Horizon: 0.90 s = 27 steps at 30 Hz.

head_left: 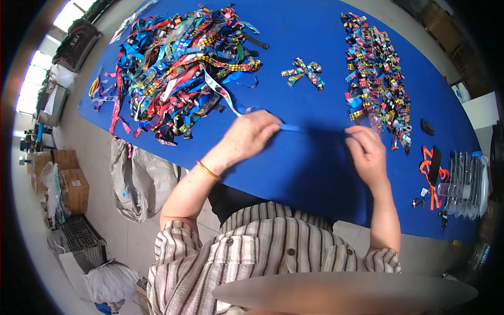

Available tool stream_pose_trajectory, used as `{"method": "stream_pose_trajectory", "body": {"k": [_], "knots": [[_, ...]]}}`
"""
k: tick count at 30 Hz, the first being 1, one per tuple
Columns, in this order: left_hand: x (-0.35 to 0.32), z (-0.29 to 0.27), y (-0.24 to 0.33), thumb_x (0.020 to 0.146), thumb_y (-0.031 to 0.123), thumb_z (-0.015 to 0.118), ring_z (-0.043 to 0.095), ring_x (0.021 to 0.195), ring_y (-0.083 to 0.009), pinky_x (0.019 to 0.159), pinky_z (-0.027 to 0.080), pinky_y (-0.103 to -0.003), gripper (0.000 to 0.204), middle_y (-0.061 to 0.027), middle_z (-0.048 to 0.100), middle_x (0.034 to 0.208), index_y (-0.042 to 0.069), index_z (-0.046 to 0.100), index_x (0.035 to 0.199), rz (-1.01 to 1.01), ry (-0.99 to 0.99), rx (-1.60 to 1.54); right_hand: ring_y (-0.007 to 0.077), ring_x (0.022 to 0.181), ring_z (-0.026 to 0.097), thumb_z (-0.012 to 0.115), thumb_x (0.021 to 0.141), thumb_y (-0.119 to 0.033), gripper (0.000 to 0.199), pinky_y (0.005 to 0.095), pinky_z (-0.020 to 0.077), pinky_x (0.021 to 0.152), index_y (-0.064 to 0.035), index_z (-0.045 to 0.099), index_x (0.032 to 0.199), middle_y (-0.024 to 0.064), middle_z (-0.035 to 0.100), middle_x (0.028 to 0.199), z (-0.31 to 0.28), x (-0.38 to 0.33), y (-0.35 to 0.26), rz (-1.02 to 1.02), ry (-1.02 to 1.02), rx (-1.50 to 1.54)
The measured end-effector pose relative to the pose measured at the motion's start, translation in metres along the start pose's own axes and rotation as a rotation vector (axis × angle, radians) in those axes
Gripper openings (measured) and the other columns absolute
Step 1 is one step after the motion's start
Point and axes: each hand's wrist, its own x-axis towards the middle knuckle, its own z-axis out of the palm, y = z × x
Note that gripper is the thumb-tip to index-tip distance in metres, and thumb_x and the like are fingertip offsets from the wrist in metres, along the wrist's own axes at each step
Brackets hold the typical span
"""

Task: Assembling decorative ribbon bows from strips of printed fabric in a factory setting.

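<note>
A narrow blue strap [292, 128], probably a lanyard, stretches across the front of the table between my two hands. Its left end is pinched in my left hand [251, 134], fingers closed. My right hand [367, 150] is closed at the strap's other end, thumb against the fingers; the dark blue band there barely stands out from the table. Beyond my left hand lies a large tangled heap of colourful printed lanyards [178, 68]. One white printed lanyard [218, 88] runs from that heap down to my left hand. A small crossed bundle of folded lanyards [304, 73] lies beyond the strap.
Rows of folded lanyard bundles [375, 73] lie at the right on the blue table [315, 173]. Orange straps [433, 176], a black piece [427, 126] and clear plastic sleeves [464, 184] are at the far right. A white sack [139, 181] and cardboard boxes [73, 184] stand left.
</note>
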Motion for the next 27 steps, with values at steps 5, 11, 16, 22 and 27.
{"method": "stream_pose_trajectory", "body": {"k": [5,11,16,22,27], "knots": [[-0.002,-0.024,-0.029,0.089,0.01,0.063,0.065,0.078,-0.0294,0.07,0.051,-0.036,0.011,-0.014,0.065,0.086,0.001,0.068,0.094,-0.1,0.079,0.117,0.0266,0.086,0.064,0.066,0.087,-0.01,0.01,0.0343,0.0485,0.079,-0.0001,0.066,0.089,0.0111,0.067,0.09,-0.022,-0.036,0.03,0.18,0.078,-0.033],[0.004,-0.022,-0.044,0.085,-0.001,0.064,0.065,0.087,-0.0281,0.076,0.052,-0.034,0.015,-0.013,0.066,0.096,-0.001,0.066,0.1,0.019,0.079,0.269,0.0265,0.086,0.064,0.067,0.086,-0.007,0.009,0.0353,0.0484,0.08,-0.0019,0.069,0.093,0.0105,0.068,0.089,-0.027,-0.057,0.047,0.105,0.189,-0.251],[0.0,-0.008,-0.054,0.082,-0.004,0.062,0.064,0.102,-0.0322,0.087,0.053,-0.037,0.022,-0.0154,0.066,0.111,0.0,0.067,0.104,0.095,0.07,0.331,0.0266,0.094,0.063,0.067,0.08,-0.001,0.016,0.0359,0.0477,0.085,-0.0048,0.071,0.095,0.0098,0.067,0.094,-0.028,-0.07,0.06,0.147,0.142,-0.218],[-0.002,-0.003,-0.051,0.081,-0.005,0.061,0.063,0.105,-0.0337,0.09,0.053,-0.039,0.026,-0.016,0.065,0.115,0.0,0.067,0.107,0.133,0.054,0.477,0.0296,0.116,0.054,0.07,0.07,0.001,0.035,0.039,0.0412,0.099,-0.008,0.067,0.104,0.0096,0.061,0.115,-0.036,-0.079,0.058,0.231,-0.116,-0.133],[-0.004,-0.002,-0.056,0.08,-0.004,0.06,0.063,0.105,-0.0345,0.092,0.052,-0.04,0.029,-0.017,0.065,0.115,0.0,0.066,0.108,0.147,0.076,0.484,0.0315,0.127,0.047,0.073,0.071,-0.004,0.036,0.0436,0.0334,0.108,-0.0093,0.064,0.106,0.0092,0.057,0.125,-0.039,-0.078,0.052,0.165,-0.237,-0.068]]}}
